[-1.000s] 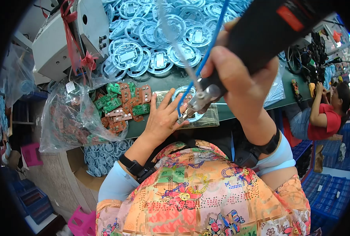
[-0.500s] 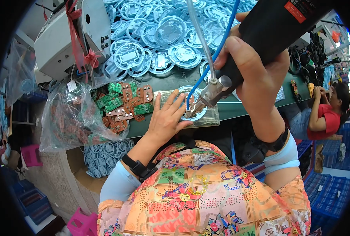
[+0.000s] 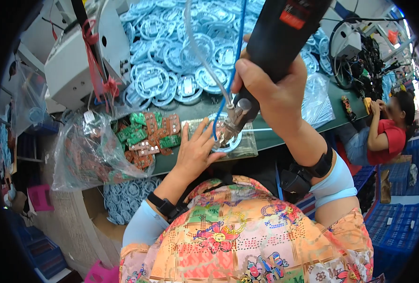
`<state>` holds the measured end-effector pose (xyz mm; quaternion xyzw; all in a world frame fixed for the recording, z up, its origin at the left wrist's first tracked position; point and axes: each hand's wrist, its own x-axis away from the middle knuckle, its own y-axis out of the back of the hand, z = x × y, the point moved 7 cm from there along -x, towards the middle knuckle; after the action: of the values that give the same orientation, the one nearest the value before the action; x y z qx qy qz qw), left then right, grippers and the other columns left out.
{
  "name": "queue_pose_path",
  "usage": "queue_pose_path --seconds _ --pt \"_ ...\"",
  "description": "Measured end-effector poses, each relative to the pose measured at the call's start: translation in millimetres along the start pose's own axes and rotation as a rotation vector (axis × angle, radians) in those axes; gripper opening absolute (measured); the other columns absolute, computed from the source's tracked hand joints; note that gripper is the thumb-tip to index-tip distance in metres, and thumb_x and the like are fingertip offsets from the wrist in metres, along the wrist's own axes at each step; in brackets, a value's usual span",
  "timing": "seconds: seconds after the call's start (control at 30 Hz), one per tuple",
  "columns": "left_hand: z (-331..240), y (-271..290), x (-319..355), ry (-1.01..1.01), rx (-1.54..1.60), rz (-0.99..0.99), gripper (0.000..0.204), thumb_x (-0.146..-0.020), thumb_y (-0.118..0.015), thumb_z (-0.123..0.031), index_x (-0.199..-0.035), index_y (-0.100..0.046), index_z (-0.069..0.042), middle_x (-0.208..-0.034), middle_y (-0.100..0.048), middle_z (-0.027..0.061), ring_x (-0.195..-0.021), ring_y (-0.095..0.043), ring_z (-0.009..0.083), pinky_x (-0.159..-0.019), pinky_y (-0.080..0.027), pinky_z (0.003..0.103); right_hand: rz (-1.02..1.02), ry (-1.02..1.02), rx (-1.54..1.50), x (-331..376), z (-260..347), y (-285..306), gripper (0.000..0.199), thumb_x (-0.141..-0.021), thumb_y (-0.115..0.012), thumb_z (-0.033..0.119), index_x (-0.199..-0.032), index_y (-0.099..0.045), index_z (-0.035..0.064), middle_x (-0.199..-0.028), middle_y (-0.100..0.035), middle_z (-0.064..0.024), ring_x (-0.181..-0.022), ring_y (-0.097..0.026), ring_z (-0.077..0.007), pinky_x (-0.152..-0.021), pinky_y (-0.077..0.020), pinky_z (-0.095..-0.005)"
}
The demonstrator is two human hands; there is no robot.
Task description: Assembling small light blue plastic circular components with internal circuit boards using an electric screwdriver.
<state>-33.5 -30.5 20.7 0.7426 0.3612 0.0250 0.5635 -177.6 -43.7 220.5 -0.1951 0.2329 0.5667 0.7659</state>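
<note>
My right hand (image 3: 278, 92) is wrapped round a black electric screwdriver (image 3: 285, 35) with a metal nose, a clear hose and a blue tube. The screwdriver tilts down, its tip at a light-blue round plastic part (image 3: 236, 142). That part lies on a flat yellowish block (image 3: 249, 148) near the table's front edge; a brown circuit board seems to sit in it, mostly hidden by the nose. My left hand (image 3: 194, 152) lies flat beside the part with fingers spread, fingertips and thumb at its left rim.
Green and brown circuit boards (image 3: 155, 134) spill from a clear plastic bag (image 3: 82, 160) at left. Many light-blue round parts (image 3: 186, 56) are heaped behind. A grey machine (image 3: 77, 66) stands back left. More parts fill a carton (image 3: 124, 198) below. A person in red (image 3: 388, 137) sits at right.
My right hand and the screwdriver have shifted left and slightly down in view, and the screwdriver's tilt has become steeper. My left hand stays beside the round part.
</note>
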Motion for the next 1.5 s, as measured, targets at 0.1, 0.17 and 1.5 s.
queue_pose_path --seconds 0.1,0.17,1.5 --pt "-2 0 3 0.004 0.009 -0.003 0.056 -0.074 -0.079 -0.037 -0.121 -0.063 -0.012 -0.14 -0.052 0.008 -0.136 -0.041 0.0325 -0.11 -0.023 0.064 -0.088 0.001 -0.106 -17 9 14 0.029 -0.085 -0.067 0.003 -0.11 -0.056 -0.007 -0.078 -0.063 -0.0096 -0.06 -0.063 -0.0167 -0.057 -0.0519 -0.0287" --pt "2 2 3 -0.002 0.018 0.024 0.053 -0.075 -0.079 -0.036 -0.12 -0.064 -0.011 -0.143 -0.05 0.01 -0.138 -0.04 0.0332 -0.111 -0.022 0.062 -0.132 0.06 0.008 -38 20 27 0.024 -0.085 -0.068 0.007 -0.103 -0.057 -0.0051 -0.072 -0.062 -0.0079 -0.059 -0.063 -0.0162 -0.057 -0.0521 -0.0294" --pt "-46 124 -18 0.323 0.695 -0.322 0.046 -0.092 -0.055 -0.023 -0.128 -0.055 0.005 -0.129 -0.057 0.0215 -0.118 -0.055 0.0333 -0.101 -0.044 0.042 0.136 0.167 1.087 152 -156 110 0.043 -0.079 -0.067 0.012 -0.12 -0.057 0.005 -0.113 -0.055 -0.0143 -0.093 -0.062 -0.0306 -0.073 -0.0535 -0.0405"
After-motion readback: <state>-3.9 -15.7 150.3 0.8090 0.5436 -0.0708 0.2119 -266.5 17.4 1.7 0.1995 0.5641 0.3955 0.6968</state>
